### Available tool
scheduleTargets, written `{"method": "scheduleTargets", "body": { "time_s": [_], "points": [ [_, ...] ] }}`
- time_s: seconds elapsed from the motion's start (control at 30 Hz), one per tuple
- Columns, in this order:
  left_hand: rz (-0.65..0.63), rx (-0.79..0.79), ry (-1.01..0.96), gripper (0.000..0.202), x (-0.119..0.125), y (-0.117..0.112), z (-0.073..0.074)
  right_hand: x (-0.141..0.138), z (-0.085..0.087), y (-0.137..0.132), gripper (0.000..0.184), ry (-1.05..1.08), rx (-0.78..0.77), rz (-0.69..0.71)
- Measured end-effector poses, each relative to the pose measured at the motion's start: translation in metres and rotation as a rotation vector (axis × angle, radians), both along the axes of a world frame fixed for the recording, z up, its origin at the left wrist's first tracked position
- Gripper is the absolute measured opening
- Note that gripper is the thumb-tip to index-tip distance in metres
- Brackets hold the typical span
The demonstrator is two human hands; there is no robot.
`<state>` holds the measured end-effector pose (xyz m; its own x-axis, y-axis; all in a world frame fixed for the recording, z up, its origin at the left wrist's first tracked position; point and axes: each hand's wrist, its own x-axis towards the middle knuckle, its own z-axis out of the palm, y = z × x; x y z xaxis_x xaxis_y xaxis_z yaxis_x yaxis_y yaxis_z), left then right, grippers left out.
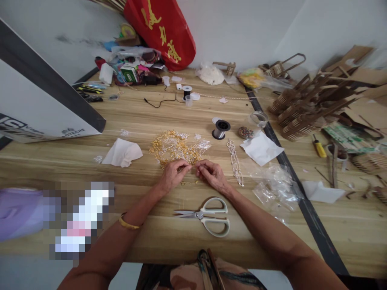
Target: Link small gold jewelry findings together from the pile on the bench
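My left hand (pixel 176 173) and my right hand (pixel 211 174) are close together at the table's middle, thumbs and forefingers pinched. What they hold between the fingertips is too small to make out. Just beneath my fingers lies a short gold-coloured chain (pixel 189 183). Beyond them spreads a pile of gold and silver jewellery findings (pixel 177 147), with silver pins (pixel 203 148) at its right end. White-handled scissors (pixel 202 215) rest nearer to me, blades pointing left. A strand of pale beads (pixel 234 163) lies right of my right hand.
A spool of wire (pixel 221 129) stands behind the pile, with a jar of beads (pixel 256 121) to its right. White paper (pixel 262 148) and clear plastic bags (pixel 276 187) lie at right. Small woven baskets (pixel 298 108) crowd the far right. A large box (pixel 45 92) stands left.
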<state>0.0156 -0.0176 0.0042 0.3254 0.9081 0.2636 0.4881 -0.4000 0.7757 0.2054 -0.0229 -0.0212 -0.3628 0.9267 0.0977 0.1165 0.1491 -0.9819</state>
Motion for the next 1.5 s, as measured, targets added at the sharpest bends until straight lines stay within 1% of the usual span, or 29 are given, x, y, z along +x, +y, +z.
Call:
{"method": "scheduleTargets", "body": {
  "time_s": [0.27,0.4,0.7,0.83,1.0,1.17,1.37,1.5],
  "points": [
    [0.009,-0.013,-0.004,0.020,0.000,0.000,0.000,0.000,0.002,-0.001,0.028,0.064,-0.053,0.005],
    [0.003,-0.010,-0.006,0.019,-0.001,0.000,0.000,0.000,0.002,-0.001,0.028,0.063,-0.059,0.005],
    [-0.024,0.003,-0.010,0.019,0.000,-0.002,0.001,-0.001,0.005,-0.001,0.032,-0.014,0.009,0.003],
    [-0.034,0.008,-0.013,0.018,0.001,-0.002,0.001,-0.002,0.008,-0.002,0.027,-0.061,0.083,-0.035],
    [-0.045,0.022,0.001,0.019,0.000,-0.002,-0.001,-0.003,0.012,-0.003,0.025,-0.107,0.129,-0.022],
    [-0.051,0.024,-0.007,0.018,0.000,-0.001,-0.003,-0.003,0.011,-0.002,0.020,-0.138,0.202,-0.037],
    [-0.051,-0.001,-0.006,0.018,0.001,-0.002,0.000,-0.003,0.006,0.000,0.020,-0.135,0.205,-0.039],
    [-0.063,-0.001,0.003,0.018,0.001,-0.003,0.002,-0.003,0.006,0.001,0.021,-0.149,0.208,-0.025]
  ]
}}
